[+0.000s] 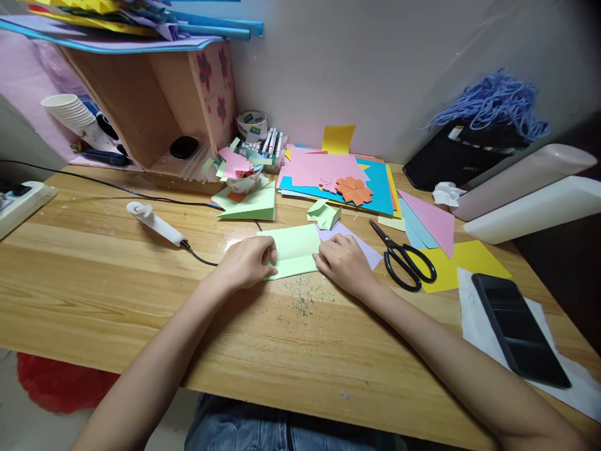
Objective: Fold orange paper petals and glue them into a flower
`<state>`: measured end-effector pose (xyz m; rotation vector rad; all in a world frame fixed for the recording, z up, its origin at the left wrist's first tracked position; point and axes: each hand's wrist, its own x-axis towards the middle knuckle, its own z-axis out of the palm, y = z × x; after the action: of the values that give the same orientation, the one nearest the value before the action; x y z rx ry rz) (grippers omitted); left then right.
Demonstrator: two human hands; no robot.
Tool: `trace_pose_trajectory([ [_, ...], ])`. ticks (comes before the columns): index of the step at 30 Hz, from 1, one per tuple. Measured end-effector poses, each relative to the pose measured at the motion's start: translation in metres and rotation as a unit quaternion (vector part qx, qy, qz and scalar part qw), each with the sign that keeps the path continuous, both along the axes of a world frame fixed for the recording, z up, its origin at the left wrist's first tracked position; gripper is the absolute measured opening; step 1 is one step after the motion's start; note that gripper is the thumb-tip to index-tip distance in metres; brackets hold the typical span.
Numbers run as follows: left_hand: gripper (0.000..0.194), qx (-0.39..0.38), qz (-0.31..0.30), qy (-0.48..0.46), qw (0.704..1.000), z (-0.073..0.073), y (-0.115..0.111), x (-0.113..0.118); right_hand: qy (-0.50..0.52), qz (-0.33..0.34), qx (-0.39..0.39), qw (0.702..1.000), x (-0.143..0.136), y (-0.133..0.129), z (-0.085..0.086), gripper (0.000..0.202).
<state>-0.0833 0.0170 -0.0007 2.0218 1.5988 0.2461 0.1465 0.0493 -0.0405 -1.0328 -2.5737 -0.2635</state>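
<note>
A pale green sheet of paper [295, 250] lies on the wooden table with a crease running across its lower part. At its left edge, my left hand [248, 258] pinches the paper between thumb and fingers. My right hand [345, 260] grips the right edge, its fingers curled and the thumb near the lower corner. Partly under my right hand lies a lilac paper piece [364, 246]. Just behind the sheet sits a small folded green paper shape [323, 215]. Black-handled scissors [404, 257] rest to the right of my right hand, blades pointing away.
A white corded glue gun [157, 225] lies at left. Behind are a paper-scrap cup [245, 181], coloured sheets [323, 168] and an orange paper flower [354, 190]. A phone [519, 329] and yellow paper [486, 260] lie at right. A wooden box [213, 94] stands at back left.
</note>
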Motion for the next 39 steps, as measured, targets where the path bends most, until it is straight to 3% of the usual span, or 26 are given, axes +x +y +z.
trace_pose_trajectory([
  [2,0.012,0.019,-0.051,-0.018,0.998,0.001,-0.002,0.003,-0.002,-0.012,0.003,1.000,-0.001,0.000,0.000,0.018],
  [5,0.021,0.009,-0.090,-0.054,0.994,-0.001,-0.004,0.008,0.001,-0.023,-0.012,1.000,-0.002,-0.001,0.000,0.010],
  [10,0.018,0.003,-0.039,-0.042,0.998,-0.005,-0.007,0.018,0.006,-0.019,-0.007,1.000,-0.004,-0.003,0.000,0.009],
  [16,0.033,0.044,0.032,-0.007,0.998,-0.012,-0.011,0.034,-0.013,0.035,-0.006,0.999,-0.003,-0.002,-0.003,0.014],
  [22,0.029,0.013,0.069,-0.006,0.997,-0.017,-0.010,0.037,-0.050,0.104,-0.012,0.993,-0.001,-0.001,-0.002,0.022],
  [26,0.025,-0.021,0.071,-0.028,0.997,-0.015,-0.008,0.036,-0.036,0.200,-0.020,0.979,0.003,0.001,0.002,0.025],
  [32,0.014,-0.046,0.071,-0.069,0.994,-0.018,-0.008,0.033,-0.029,0.280,-0.001,0.959,0.007,0.003,0.007,0.026],
  [39,0.022,-0.049,0.005,-0.132,0.990,-0.025,-0.005,0.023,0.002,0.297,-0.047,0.954,0.005,-0.001,0.006,0.021],
])
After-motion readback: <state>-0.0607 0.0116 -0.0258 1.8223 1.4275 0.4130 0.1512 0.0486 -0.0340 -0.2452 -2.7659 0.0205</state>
